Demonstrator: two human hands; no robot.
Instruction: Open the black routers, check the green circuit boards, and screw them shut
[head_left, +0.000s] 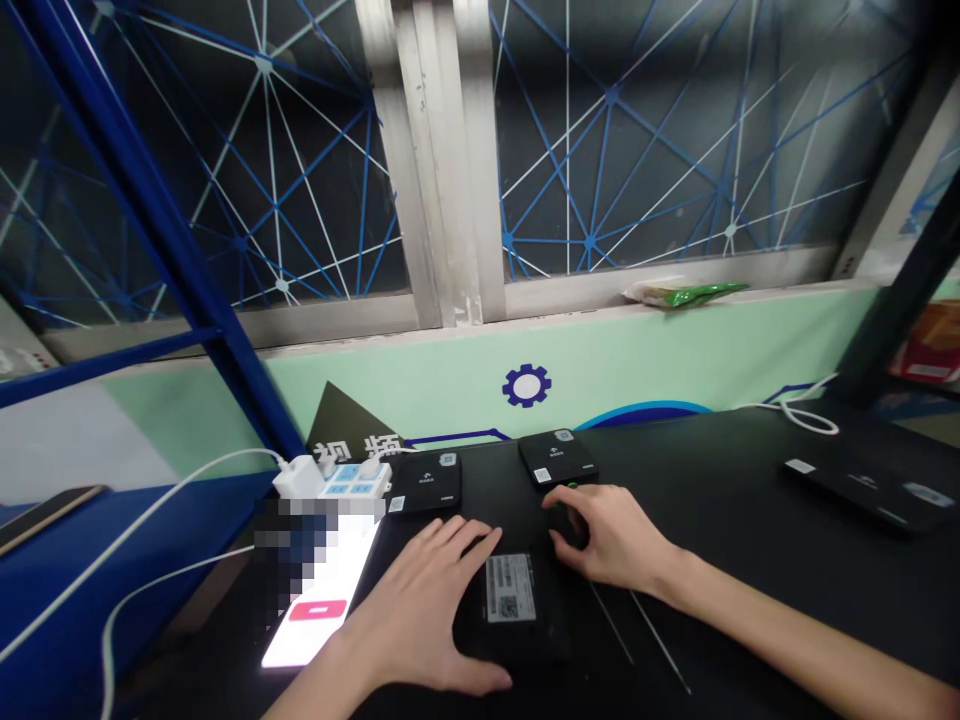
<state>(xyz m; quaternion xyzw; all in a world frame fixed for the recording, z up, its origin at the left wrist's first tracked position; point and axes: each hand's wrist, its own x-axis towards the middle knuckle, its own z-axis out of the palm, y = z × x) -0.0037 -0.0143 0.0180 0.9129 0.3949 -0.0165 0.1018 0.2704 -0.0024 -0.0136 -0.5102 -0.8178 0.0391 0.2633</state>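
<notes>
A flat black box (517, 610) with a white barcode label lies face down on the black table (720, 520) in front of me. My left hand (420, 620) rests flat on its left side, fingers spread and thumb along the near edge. My right hand (607, 535) curls over the box's far right corner, fingers bent down on a dark part I cannot make out; a small green light shows beside the fingertips. Two similar black boxes (426, 482) (557, 458) lie just beyond.
A lit phone (315, 610) lies left of my left hand. A white power strip (337, 480) with white cables sits behind it. Another black device (870, 490) lies at right. A blue metal frame (150, 210) and a window sill stand behind.
</notes>
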